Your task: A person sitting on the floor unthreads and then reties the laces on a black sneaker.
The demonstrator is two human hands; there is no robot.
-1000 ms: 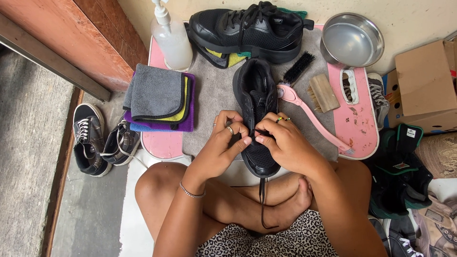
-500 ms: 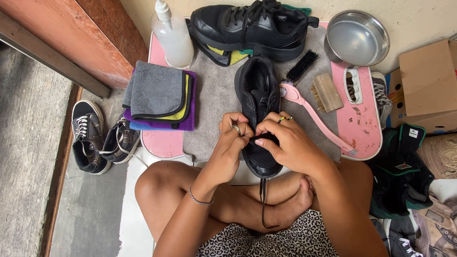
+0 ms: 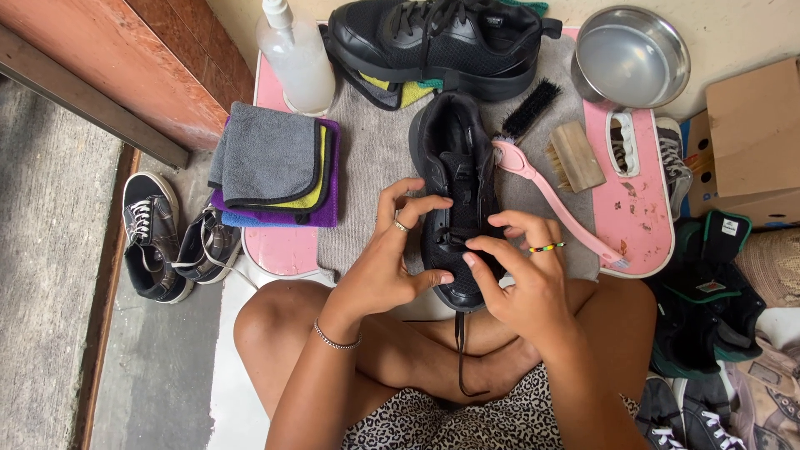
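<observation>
A black sneaker [image 3: 454,167] lies toe toward me on a grey towel [image 3: 375,158] over a pink board [image 3: 642,217]. My left hand [image 3: 387,267] rests against the shoe's left side, fingers spread, thumb on the toe. My right hand [image 3: 521,275] pinches the black lace [image 3: 461,350] at the lower eyelets; the lace's loose end hangs down over my crossed legs. A second black sneaker [image 3: 433,42] lies on its side behind the first.
A spray bottle [image 3: 296,54], folded cloths [image 3: 271,167], a pink-handled brush [image 3: 542,179], a wooden brush [image 3: 575,154] and a metal bowl [image 3: 633,54] surround the shoe. Dark sneakers [image 3: 171,237] sit at left, a cardboard box [image 3: 754,137] and more shoes at right.
Both hands were bunched together on the laces. Now the left hand has opened and drawn to the shoe's side, while the right hand keeps hold of the lace lower down.
</observation>
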